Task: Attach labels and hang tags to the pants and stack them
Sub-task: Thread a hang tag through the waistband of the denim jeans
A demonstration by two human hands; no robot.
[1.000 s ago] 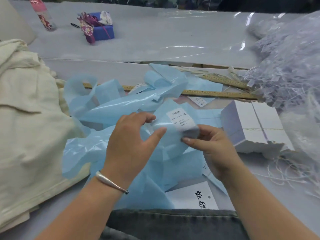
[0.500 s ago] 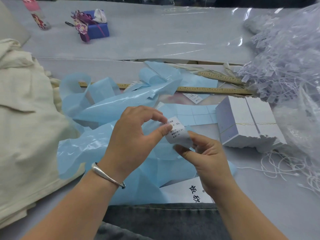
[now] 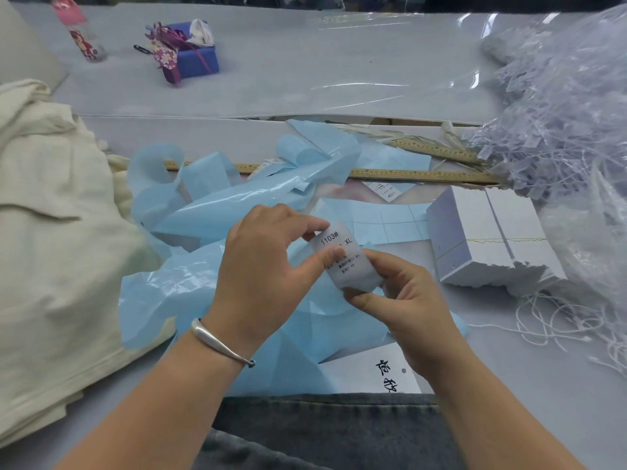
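A white sticker label (image 3: pixel 349 262) printed "1103# XL" is held up between both hands over the blue backing paper (image 3: pixel 237 212). My left hand (image 3: pixel 268 269) pinches its upper left edge with thumb and forefinger. My right hand (image 3: pixel 403 307) pinches its lower edge and the blue strip behind it. A pile of cream pants (image 3: pixel 57 252) lies at the left. Stacked white hang tags (image 3: pixel 488 239) sit at the right, with loose white strings (image 3: pixel 570 327) beside them. One white tag with black characters (image 3: pixel 373 374) lies under my right wrist.
A wooden ruler (image 3: pixel 407 174) lies across the middle of the grey table (image 3: pixel 305 79). A clear bag of plastic tag fasteners (image 3: pixel 559 113) fills the right. A blue box with fabric (image 3: pixel 190 52) and a pink bottle (image 3: pixel 81 32) stand far back left. Dark denim (image 3: pixel 322 432) lies at the near edge.
Both hands drew nearer to me with the label. My left thumb and forefinger closed on the label's upper edge, and the label now stands more upright between the hands.
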